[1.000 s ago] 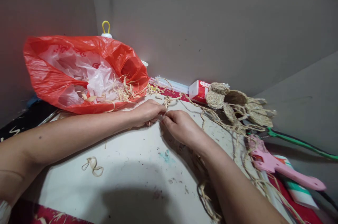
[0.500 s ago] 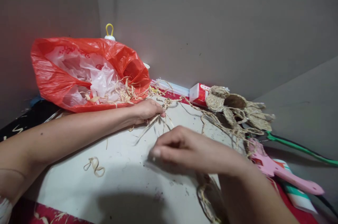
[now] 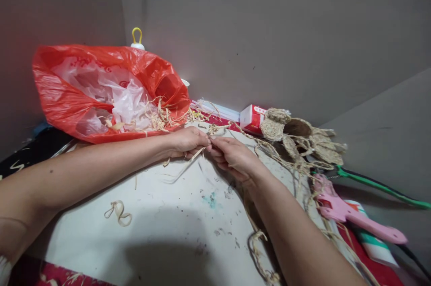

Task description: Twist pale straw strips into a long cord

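My left hand (image 3: pixel 190 140) is closed in a pinch on thin straw strands (image 3: pixel 188 165), whose loose ends hang over the white board (image 3: pixel 161 232). Fingertip to fingertip with it, my right hand (image 3: pixel 232 153) pinches at the same spot, and its fingers hide most of what lies between them. A twisted straw cord (image 3: pixel 276 156) runs from behind the hands to the right, towards woven straw pieces (image 3: pixel 272 124). A curled loose strip (image 3: pixel 118 213) lies on the board at the left.
A red plastic bag (image 3: pixel 67 106) with white plastic and straw stands at the back left. Along the right are a red and white box (image 3: pixel 252 118), a pink glue gun (image 3: pixel 353 214), a green-handled tool (image 3: pixel 384 189) and a white and green tube (image 3: pixel 377 248).
My right hand has moved up and away from me, from above the board to meet my left hand at the strands. My left hand has hardly moved.
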The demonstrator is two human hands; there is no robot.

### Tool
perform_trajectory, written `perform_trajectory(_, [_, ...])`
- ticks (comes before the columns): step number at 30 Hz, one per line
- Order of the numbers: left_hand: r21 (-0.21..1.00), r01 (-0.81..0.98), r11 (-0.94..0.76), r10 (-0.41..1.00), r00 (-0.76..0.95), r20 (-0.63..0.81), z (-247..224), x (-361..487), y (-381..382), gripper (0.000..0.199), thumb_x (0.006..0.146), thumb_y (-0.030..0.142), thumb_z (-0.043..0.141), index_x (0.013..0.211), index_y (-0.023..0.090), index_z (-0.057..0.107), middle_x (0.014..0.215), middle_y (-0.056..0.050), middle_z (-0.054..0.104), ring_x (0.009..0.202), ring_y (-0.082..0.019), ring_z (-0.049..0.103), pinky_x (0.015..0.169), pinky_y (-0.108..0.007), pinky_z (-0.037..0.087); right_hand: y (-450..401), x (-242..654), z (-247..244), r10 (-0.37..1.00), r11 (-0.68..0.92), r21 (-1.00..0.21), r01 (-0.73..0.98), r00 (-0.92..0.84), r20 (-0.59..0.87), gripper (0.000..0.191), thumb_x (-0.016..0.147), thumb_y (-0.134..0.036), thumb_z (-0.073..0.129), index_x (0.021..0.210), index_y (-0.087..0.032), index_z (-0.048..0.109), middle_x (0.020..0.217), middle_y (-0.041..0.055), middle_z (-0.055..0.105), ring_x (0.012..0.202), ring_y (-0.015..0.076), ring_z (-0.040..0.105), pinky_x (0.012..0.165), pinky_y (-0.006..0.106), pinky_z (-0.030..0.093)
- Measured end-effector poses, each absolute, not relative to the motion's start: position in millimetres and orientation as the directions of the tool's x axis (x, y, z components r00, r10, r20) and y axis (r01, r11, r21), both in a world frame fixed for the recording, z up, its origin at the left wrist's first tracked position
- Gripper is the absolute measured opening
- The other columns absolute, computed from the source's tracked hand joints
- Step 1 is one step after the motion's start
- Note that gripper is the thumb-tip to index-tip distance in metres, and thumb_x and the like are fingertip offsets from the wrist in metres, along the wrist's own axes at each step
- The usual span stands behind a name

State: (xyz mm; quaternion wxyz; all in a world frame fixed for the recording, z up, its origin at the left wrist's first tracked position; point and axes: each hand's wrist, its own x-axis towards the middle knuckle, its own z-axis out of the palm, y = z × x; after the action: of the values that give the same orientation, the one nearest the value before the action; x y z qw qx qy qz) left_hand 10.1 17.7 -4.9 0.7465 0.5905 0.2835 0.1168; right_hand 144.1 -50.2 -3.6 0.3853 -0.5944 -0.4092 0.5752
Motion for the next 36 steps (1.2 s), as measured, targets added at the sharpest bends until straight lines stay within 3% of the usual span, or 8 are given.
perform_trajectory(3, [0.941, 0.17, 0.292, 0.468, 0.833, -0.295, -4.6, 9.5, 19.1, 0.022, 0.084, 0.013, 0.047, 0.063, 0.014, 0.053, 0.036, 0.01, 0.025, 0.032, -0.004, 0.016, 0.036, -0.02, 0.011, -48.6, 151.0, 0.4, 0.917, -0.396, -0.916, 0.056, -0.021, -0.398, 0.031, 0.08, -0.039, 0.058, 0.059, -0.017, 0.049, 0.043, -0.0103, 0.026, 0.035, 0.0031, 0.014, 0.032, 0.016, 0.008])
perform_trajectory(6, [0.952, 0.2, 0.231, 0.461, 0.84, -0.288, -3.4, 8.4, 19.8, 0.02, 0.083, 0.013, 0.046, 0.065, 0.014, 0.055, 0.036, 0.009, 0.027, 0.032, -0.005, 0.018, 0.036, -0.021, 0.012, -48.1, 157.6, 2.5, 0.904, -0.419, -0.904, 0.081, -0.058, -0.424, 0.031, 0.078, -0.039, 0.06, 0.059, -0.017, 0.049, 0.044, -0.0104, 0.026, 0.036, 0.003, 0.015, 0.032, 0.016, 0.008])
perform_trajectory(11, [0.962, 0.271, -0.015, 0.505, 0.833, -0.227, -1.0, 6.3, 20.5, 0.018, 0.082, 0.016, 0.047, 0.07, 0.014, 0.06, 0.04, 0.008, 0.032, 0.035, -0.006, 0.023, 0.038, -0.022, 0.015, -49.8, 166.2, 3.4, 0.888, -0.434, -0.896, 0.093, -0.121, -0.443, 0.024, 0.077, -0.036, 0.062, 0.067, -0.015, 0.056, 0.045, -0.0108, 0.028, 0.036, 0.0029, 0.015, 0.033, 0.015, 0.008])
perform_trajectory(16, [0.92, 0.28, -0.276, 0.547, 0.833, -0.089, -2.5, 5.7, 23.2, 0.016, 0.078, 0.013, 0.05, 0.068, 0.013, 0.063, 0.054, 0.003, 0.05, 0.046, -0.005, 0.036, 0.045, -0.018, 0.025, -49.3, 165.1, 1.4, 0.892, -0.428, -0.903, 0.05, -0.136, -0.43, 0.024, 0.075, -0.035, 0.062, 0.062, -0.017, 0.054, 0.043, -0.0113, 0.025, 0.036, 0.0031, 0.014, 0.032, 0.015, 0.01])
perform_trajectory(22, [0.954, 0.296, -0.034, 0.502, 0.831, -0.24, 2.4, 2.2, 21.4, 0.017, 0.075, 0.015, 0.047, 0.063, 0.014, 0.059, 0.041, 0.006, 0.031, 0.033, -0.006, 0.022, 0.035, -0.022, 0.012, -49.5, 155.1, -1.4, 0.919, -0.392, -0.919, 0.043, -0.026, -0.393, 0.021, 0.072, -0.029, 0.061, 0.057, -0.015, 0.055, 0.039, -0.0113, 0.026, 0.033, 0.0022, 0.015, 0.03, 0.015, 0.011])
perform_trajectory(30, [0.888, 0.352, 0.295, 0.497, 0.737, -0.457, 5.2, 11.0, 8.3, 0.019, 0.07, 0.007, 0.041, 0.054, 0.016, 0.044, 0.038, 0.005, 0.034, 0.029, -0.006, 0.026, 0.033, -0.02, 0.023, -49.3, 144.6, -10.7, 0.927, -0.366, -0.93, 0.012, 0.094, -0.364, 0.017, 0.068, -0.021, 0.06, 0.053, -0.016, 0.054, 0.036, -0.01, 0.03, 0.03, 0.0025, 0.019, 0.028, 0.016, 0.012])
perform_trajectory(32, [0.916, 0.319, 0.242, 0.561, 0.725, -0.401, 1.1, 12.1, 1.5, 0.018, 0.072, 0.008, 0.039, 0.056, 0.017, 0.042, 0.039, 0.005, 0.039, 0.03, -0.007, 0.032, 0.034, -0.021, 0.03, -50.2, 143.5, -10.6, 0.925, -0.369, -0.929, -0.027, 0.082, -0.37, 0.022, 0.066, -0.019, 0.059, 0.048, -0.017, 0.047, 0.036, -0.0099, 0.029, 0.03, 0.0023, 0.019, 0.028, 0.016, 0.012])
perform_trajectory(36, [0.926, 0.37, -0.074, 0.65, 0.722, -0.236, -6.2, 11.5, -12.5, 0.015, 0.077, 0.013, 0.037, 0.067, 0.017, 0.047, 0.043, 0.002, 0.047, 0.033, -0.012, 0.044, 0.035, -0.022, 0.034, -52.6, 142.8, -7.1, 0.925, -0.375, -0.92, -0.114, 0.023, -0.38, 0.032, 0.066, -0.022, 0.06, 0.045, -0.02, 0.036, 0.037, -0.01, 0.027, 0.031, 0.0018, 0.019, 0.03, 0.016, 0.013])
